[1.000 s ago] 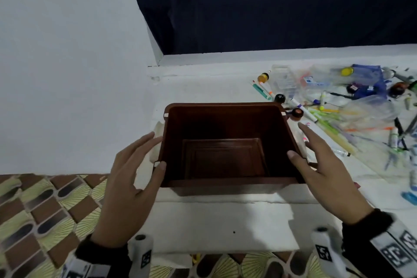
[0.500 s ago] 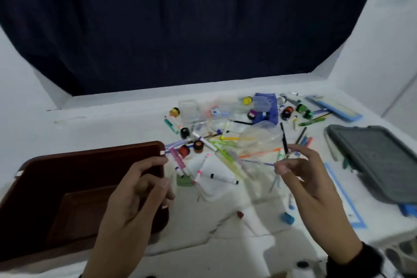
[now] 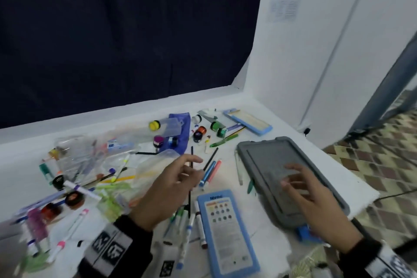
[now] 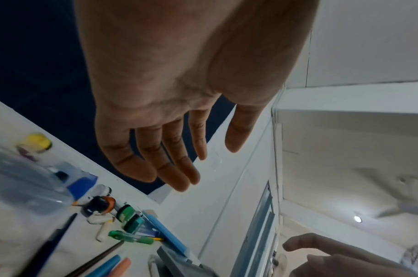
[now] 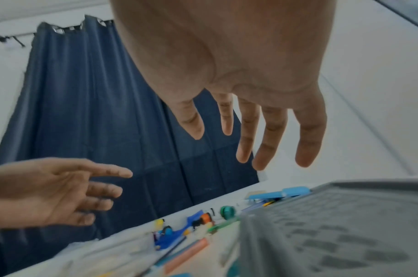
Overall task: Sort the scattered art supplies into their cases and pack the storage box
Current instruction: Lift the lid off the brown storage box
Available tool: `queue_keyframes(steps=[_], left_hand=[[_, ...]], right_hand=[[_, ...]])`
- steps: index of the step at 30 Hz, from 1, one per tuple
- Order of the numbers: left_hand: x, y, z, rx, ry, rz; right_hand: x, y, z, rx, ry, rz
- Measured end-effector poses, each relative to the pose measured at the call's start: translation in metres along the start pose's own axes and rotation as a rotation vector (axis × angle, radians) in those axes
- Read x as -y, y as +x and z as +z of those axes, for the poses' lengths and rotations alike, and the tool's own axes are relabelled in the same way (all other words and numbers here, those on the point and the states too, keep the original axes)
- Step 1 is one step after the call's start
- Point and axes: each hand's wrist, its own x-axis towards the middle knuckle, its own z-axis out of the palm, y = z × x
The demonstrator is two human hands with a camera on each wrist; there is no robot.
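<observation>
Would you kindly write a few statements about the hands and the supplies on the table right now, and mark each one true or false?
1. The right hand hovers over the grey lid. True.
2. The left hand grips a marker. False: its fingers are spread and hold nothing.
3. A blue case lies flat between the two hands. True.
4. The jar with the yellow cap stands on the grey lid. False: it lies among the supplies near the curtain.
5. Both hands are empty. True.
</observation>
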Motion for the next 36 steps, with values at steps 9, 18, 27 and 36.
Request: queue_keyframes(steps=[9, 18, 27, 36], left_hand=[[-0.010, 0.164, 0.070, 0.271, 0.337, -0.051], [0.004, 0.262, 0.134, 0.477, 0.944, 0.012], [0.009, 0.293, 0.146, 0.504, 1.078, -0.076], [-0.006, 0.269, 0.120, 0.202, 0.669, -0.059]], right_hand=[[-0.087, 0.085, -0.050, 0.090, -0.489, 0.134], [-0.134, 0.147, -0.075, 0.323, -0.837, 0.322], [-0.154, 0.188, -0.092, 0.506, -0.748, 0.223], [-0.131, 0.223, -0.109, 0.476, -0.466, -0.033]])
